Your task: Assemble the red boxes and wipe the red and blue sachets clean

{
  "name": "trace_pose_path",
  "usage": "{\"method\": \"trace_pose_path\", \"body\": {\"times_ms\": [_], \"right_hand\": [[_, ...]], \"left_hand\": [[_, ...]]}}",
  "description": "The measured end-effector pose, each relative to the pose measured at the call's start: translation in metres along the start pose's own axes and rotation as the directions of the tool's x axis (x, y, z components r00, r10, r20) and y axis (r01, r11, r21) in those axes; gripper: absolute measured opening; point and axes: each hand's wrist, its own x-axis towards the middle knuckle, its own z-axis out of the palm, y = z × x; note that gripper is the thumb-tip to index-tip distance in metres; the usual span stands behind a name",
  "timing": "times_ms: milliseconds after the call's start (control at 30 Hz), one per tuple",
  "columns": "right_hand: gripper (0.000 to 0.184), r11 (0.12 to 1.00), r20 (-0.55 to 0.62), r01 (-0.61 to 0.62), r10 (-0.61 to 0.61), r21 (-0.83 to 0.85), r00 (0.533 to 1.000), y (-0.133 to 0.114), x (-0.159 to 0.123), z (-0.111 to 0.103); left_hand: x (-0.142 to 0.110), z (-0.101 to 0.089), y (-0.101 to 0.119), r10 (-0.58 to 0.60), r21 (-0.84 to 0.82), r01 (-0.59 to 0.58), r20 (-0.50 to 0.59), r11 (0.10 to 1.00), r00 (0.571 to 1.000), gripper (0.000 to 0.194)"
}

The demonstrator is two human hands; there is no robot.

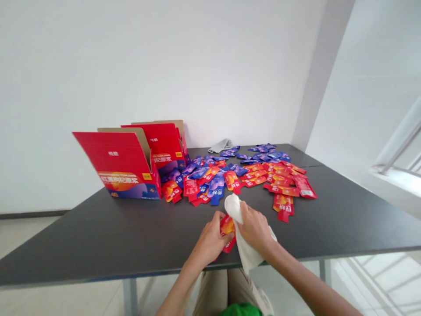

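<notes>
Red foil sachet (227, 226): held between the hands above the table's near edge, its lower end showing below the left hand; it looks light, limp and slick, so its flat body seems the surest place to grip.
Left hand (212, 240): closed around the sachet, just beside the right hand.
Right hand (255, 229): clamped on a white cloth (249, 253), close against the sachet.
Cloth: soft and bunched, one end rising above the right hand, the other hanging past the table edge.
Loose sachets (250, 173): red, orange and blue, overlapping in a wide spread ahead of the hands.
Dark tabletop (98, 232): carries everything.
Red cardboard cartons (121, 164): two, flaps open, left of the spread.
Grey rag (222, 145): behind the spread, by the white wall (164, 66).
</notes>
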Motion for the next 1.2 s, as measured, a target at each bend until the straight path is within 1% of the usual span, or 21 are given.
{"method": "trace_pose_path", "body": {"times_ms": [33, 67, 167, 200, 233, 300, 400, 467, 567, 633, 667, 767, 833, 867, 900, 967, 1000, 1067, 1133, 1167, 1200], "right_hand": [[0.035, 1.000, 0.009, -0.019, 0.019, -0.012, 1.000, 0.001, 0.001, -0.002], [0.037, 1.000, 0.025, 0.001, -0.001, -0.009, 1.000, 0.001, 0.001, -0.003], [0.043, 0.985, 0.076, 0.165, -0.168, 0.042, 0.983, 0.000, -0.004, 0.000], [0.044, 0.982, 0.078, 0.180, -0.184, 0.048, 0.980, 0.000, -0.005, 0.001], [0.043, 0.986, 0.069, 0.159, -0.162, 0.042, 0.984, 0.002, -0.005, 0.002], [0.038, 0.998, 0.045, 0.062, -0.063, 0.016, 0.997, 0.011, 0.000, 0.002], [0.034, 0.999, 0.043, -0.034, 0.034, 0.001, 0.999, 0.032, 0.011, 0.001], [0.035, 0.999, 0.043, -0.033, 0.032, 0.024, 0.999, 0.045, 0.015, 0.002], [0.038, 0.993, -0.013, -0.045, 0.046, 0.109, 0.999, 0.055, 0.013, 0.008], [0.038, 0.983, -0.038, -0.034, 0.042, 0.179, 0.998, 0.053, 0.008, 0.014], [0.038, 0.978, -0.041, -0.002, 0.011, 0.211, 0.999, 0.049, 0.005, 0.018], [0.046, 0.952, 0.003, 0.188, -0.194, 0.242, 0.981, 0.030, -0.005, 0.026], [0.051, 0.942, 0.056, 0.279, -0.293, 0.187, 0.954, 0.019, -0.007, 0.027], [0.053, 0.948, 0.072, 0.286, -0.298, 0.137, 0.952, 0.016, -0.004, 0.027], [0.053, 0.961, 0.075, 0.265, -0.271, 0.079, 0.960, 0.014, -0.001, 0.026], [0.050, 0.983, 0.050, 0.184, -0.183, -0.019, 0.982, 0.014, 0.009, 0.025], [0.049, 0.985, 0.039, 0.167, -0.165, -0.040, 0.985, 0.015, 0.013, 0.026], [0.049, 0.975, 0.044, 0.220, -0.219, -0.022, 0.975, 0.015, 0.018, 0.028], [0.050, 0.950, 0.058, 0.313, -0.313, 0.023, 0.948, 0.014, 0.017, 0.032], [0.051, 0.944, 0.063, 0.329, -0.330, 0.027, 0.942, 0.013, 0.016, 0.033], [0.049, 0.949, 0.069, 0.314, -0.315, 0.015, 0.947, 0.012, 0.015, 0.033]], "left_hand": [[0.000, 0.000, 0.000, -0.016, -0.001, 0.016, -0.003, 1.000, 1.000, 0.039], [0.000, 0.001, -0.001, -0.014, -0.006, 0.014, 0.003, 1.000, 1.000, 0.040], [0.000, 0.001, -0.002, 0.066, -0.064, -0.064, 0.023, 0.996, 0.998, 0.043], [-0.001, -0.001, -0.002, 0.080, -0.081, -0.078, 0.026, 0.994, 0.996, 0.045], [-0.002, -0.002, -0.001, 0.081, -0.092, -0.078, 0.036, 0.993, 0.996, 0.046], [-0.006, -0.008, 0.001, 0.054, -0.103, -0.046, 0.073, 0.994, 0.996, 0.051], [-0.015, -0.018, 0.003, -0.014, -0.091, 0.026, 0.128, 0.995, 0.992, 0.060], [-0.021, -0.021, 0.003, -0.048, -0.054, 0.054, 0.097, 0.997, 0.994, 0.060], [-0.029, -0.020, 0.000, -0.082, 0.040, 0.081, 0.024, 0.996, 0.996, 0.053], [-0.031, -0.017, 0.000, -0.094, 0.081, 0.094, -0.004, 0.992, 0.996, 0.050], [-0.031, -0.016, 0.000, -0.095, 0.089, 0.096, -0.011, 0.991, 0.995, 0.049], [-0.029, -0.015, 0.001, -0.040, 0.069, 0.041, -0.008, 0.997, 0.999, 0.045], [-0.028, -0.016, 0.001, 0.011, 0.051, -0.011, 0.004, 0.999, 1.000, 0.042], [-0.027, -0.017, 0.001, 0.020, 0.050, -0.020, 0.009, 0.999, 1.000, 0.043], [-0.027, -0.017, 0.001, 0.009, 0.057, -0.010, 0.015, 0.998, 1.000, 0.044], [-0.028, -0.018, 0.002, -0.056, 0.085, 0.054, 0.023, 0.995, 0.998, 0.048], [-0.028, -0.018, 0.002, -0.083, 0.095, 0.081, 0.025, 0.992, 0.996, 0.050], [-0.029, -0.019, 0.003, -0.072, 0.085, 0.070, 0.027, 0.994, 0.997, 0.049], [-0.029, -0.019, 0.004, -0.004, 0.050, 0.003, 0.016, 0.999, 1.000, 0.049], [-0.029, -0.019, 0.004, 0.019, 0.038, -0.020, 0.013, 0.999, 1.000, 0.050], [-0.029, -0.019, 0.004, 0.020, 0.039, -0.021, 0.017, 0.999, 1.000, 0.052]]}}
